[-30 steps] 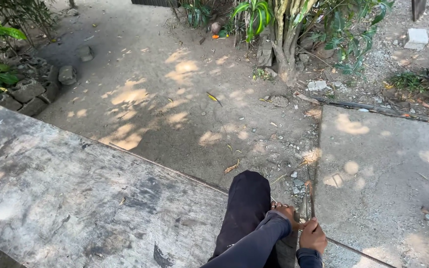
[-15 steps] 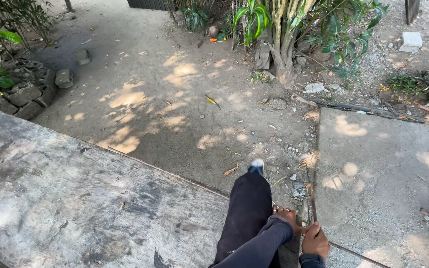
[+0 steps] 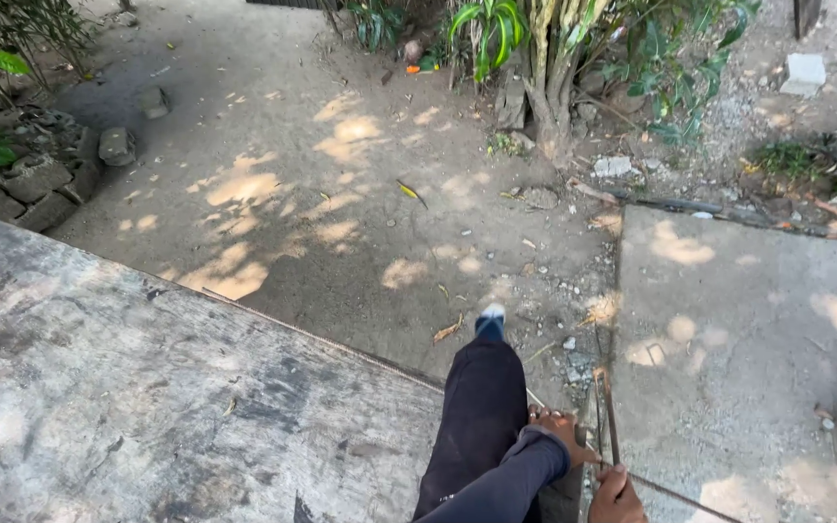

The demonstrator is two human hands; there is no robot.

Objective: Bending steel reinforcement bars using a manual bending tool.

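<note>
Low at the bottom edge, the left hand (image 3: 562, 433) reaches out of a dark blue sleeve (image 3: 496, 484), fingers spread and curled down beside a thin rusty metal rod (image 3: 608, 416); the fingertips seem to touch the rod, though whether they close round it cannot be told. The right hand (image 3: 616, 496) sits just below, cut off by the frame edge, its fingers wrapped over the spot where the rod meets a second thin rod (image 3: 680, 496) running off to the lower right. The two hands are close together, not touching.

The upright rod is narrow, straight and brownish, rising from the hands along the edge of a concrete slab (image 3: 758, 358), which is pale, rough and dappled with sunlight. Left of the hands a leg in dark trousers (image 3: 481, 407) stretches forward, ending in a light-tipped shoe (image 3: 490, 318). Further left lies a broad grey board (image 3: 128, 387), weathered and stained dark in patches. Beyond is bare packed earth (image 3: 322, 194) with small stones and dry leaves, then green plants (image 3: 535, 39) and stacked rocks (image 3: 41, 179).
</note>
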